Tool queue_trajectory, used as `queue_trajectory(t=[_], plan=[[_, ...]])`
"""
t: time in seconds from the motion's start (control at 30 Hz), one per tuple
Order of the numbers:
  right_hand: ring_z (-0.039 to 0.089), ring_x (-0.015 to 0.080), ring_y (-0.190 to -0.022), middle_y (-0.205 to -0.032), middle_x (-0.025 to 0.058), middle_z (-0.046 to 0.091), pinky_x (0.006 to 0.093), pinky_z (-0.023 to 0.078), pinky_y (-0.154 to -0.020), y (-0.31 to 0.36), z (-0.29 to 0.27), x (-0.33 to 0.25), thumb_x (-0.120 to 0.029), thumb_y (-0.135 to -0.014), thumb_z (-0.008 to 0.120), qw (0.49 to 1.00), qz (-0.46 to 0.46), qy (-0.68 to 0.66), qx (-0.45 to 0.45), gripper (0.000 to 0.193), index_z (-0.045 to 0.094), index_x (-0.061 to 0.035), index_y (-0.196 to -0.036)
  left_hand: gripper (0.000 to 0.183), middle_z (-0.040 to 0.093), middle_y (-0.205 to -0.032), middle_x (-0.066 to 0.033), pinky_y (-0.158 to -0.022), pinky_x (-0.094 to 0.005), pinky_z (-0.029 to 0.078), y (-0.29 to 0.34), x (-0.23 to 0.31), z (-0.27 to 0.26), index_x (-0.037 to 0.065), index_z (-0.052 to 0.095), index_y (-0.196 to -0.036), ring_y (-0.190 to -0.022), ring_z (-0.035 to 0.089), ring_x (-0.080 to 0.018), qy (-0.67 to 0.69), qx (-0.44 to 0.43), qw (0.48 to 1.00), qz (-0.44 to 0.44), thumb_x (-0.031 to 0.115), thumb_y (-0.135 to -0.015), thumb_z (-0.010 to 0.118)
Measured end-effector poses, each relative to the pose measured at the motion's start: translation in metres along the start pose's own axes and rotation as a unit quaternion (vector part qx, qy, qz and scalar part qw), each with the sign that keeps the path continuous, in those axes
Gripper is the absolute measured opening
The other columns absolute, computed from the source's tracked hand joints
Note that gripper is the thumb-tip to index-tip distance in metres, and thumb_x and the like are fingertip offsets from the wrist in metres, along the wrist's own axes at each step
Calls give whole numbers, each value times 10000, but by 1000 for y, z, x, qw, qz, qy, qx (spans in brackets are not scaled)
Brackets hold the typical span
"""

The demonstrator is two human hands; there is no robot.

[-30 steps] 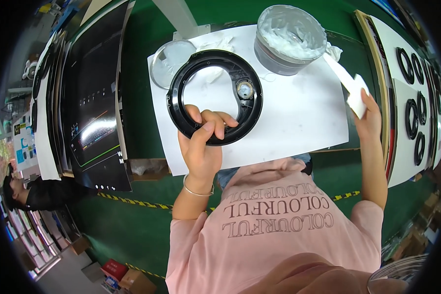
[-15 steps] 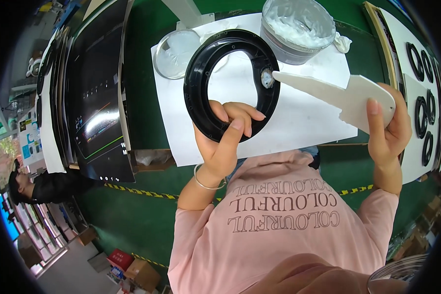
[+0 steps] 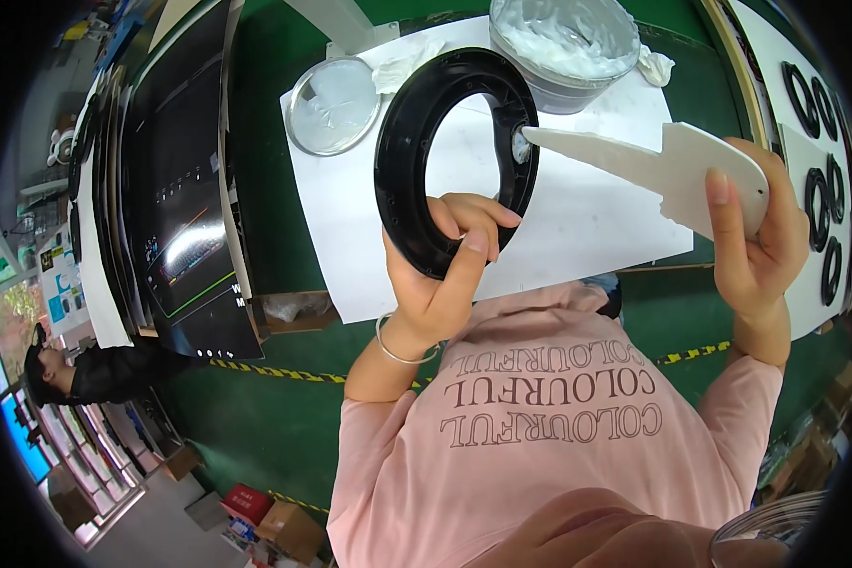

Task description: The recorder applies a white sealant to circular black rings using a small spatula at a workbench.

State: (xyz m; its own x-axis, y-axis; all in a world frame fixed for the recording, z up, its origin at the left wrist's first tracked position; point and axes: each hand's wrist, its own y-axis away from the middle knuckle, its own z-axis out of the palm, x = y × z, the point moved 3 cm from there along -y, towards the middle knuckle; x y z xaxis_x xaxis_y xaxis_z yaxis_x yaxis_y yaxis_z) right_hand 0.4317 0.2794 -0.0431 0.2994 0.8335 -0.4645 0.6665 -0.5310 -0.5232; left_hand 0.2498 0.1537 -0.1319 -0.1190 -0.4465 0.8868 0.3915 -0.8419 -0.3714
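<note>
A black plastic ring [image 3: 409, 142] is tilted up above the white sheet, its lower rim gripped by my left hand [image 3: 445, 260], the fingers passing through the opening. My right hand [image 3: 757, 232] pinches the broad end of a flat white spatula [image 3: 701, 180] with a ragged lower edge. The spatula's narrow tip meets the ring's right inner side, at a dab of whitish paste [image 3: 521, 145]. Beyond the ring stands a clear round tub [image 3: 568, 90] holding white paste [image 3: 563, 38]. Its contents are smeared up the wall.
On the white sheet [image 3: 341, 237] lie a round clear lid [image 3: 333, 106] and a crumpled tissue [image 3: 407, 68]; another tissue [image 3: 655, 66] is beside the tub. At right a white board carries several black rings [image 3: 817, 208]. Dark panels [image 3: 185, 180] stand at left, near another person [image 3: 114, 369].
My left hand has turned the ring, so it looks narrower, and shifted slightly right. The spatula tip stays at the paste dab, while my right hand has moved a little right.
</note>
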Motion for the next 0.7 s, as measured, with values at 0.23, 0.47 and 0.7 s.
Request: queue_trajectory(t=[0.23,0.47,0.7], plan=[[565,173,-544,-721,113,588,215,428,-489,-8,-1,-10,-1,-750,548,998,-34,42,-40,154,534,34,-899,151,463,-606,-87,-622,-307,430,-2,1,2,37,323,-775,-692,538,-219,-31,-14,999,-6,-83,-758,413],[564,238,-550,-753,129,603,278,435,-491,-17,2,-15,50,-685,547,969,-219,32,-110,173,515,17,-851,145,458,-597,-86,-668,-337,439,-5,-1,-2,43,318,-761,-676,533,-221,13,-4,999,-46,-79,-751,397],[576,252,-574,-757,152,591,310,456,-488,-17,2,-18,-52,-677,569,949,-287,32,-124,206,486,10,-855,154,450,-584,-83,-662,-336,438,-6,-1,-4,48,312,-750,-657,527,-217,32,2,999,-43,-71,-746,410]])
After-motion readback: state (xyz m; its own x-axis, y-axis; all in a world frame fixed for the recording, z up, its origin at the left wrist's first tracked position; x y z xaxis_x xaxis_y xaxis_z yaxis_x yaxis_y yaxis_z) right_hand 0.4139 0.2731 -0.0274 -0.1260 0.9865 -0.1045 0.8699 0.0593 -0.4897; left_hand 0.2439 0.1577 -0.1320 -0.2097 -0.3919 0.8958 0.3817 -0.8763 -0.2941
